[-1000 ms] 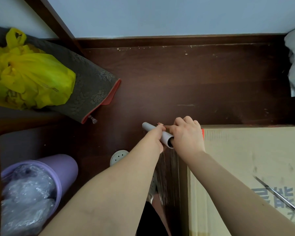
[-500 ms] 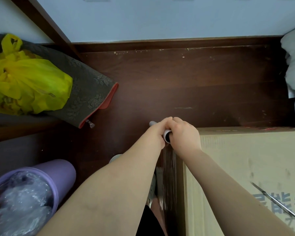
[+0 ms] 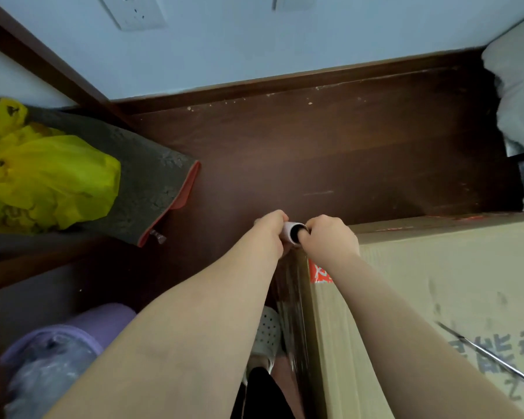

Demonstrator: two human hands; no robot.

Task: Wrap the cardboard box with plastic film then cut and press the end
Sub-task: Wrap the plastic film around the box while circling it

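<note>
A big cardboard box fills the lower right, with blue printed characters on its top. Both my hands hold a roll of plastic film at the box's far left corner; only its pale tube end shows between them. My left hand grips the roll from the left. My right hand grips the tube's open end, with a finger inside it. Clear film stretches from the roll down along the box's left side. A thin metal blade lies on the box top.
A yellow plastic bag rests on a grey mat at the left. A purple bin lined with clear plastic stands at the lower left. Dark wooden floor runs to the wall. White fabric sits at the far right.
The roll has turned from lying aslant to pointing its open end toward me. Both hands have closed in around it near the box corner. The view has tipped up toward the wall.
</note>
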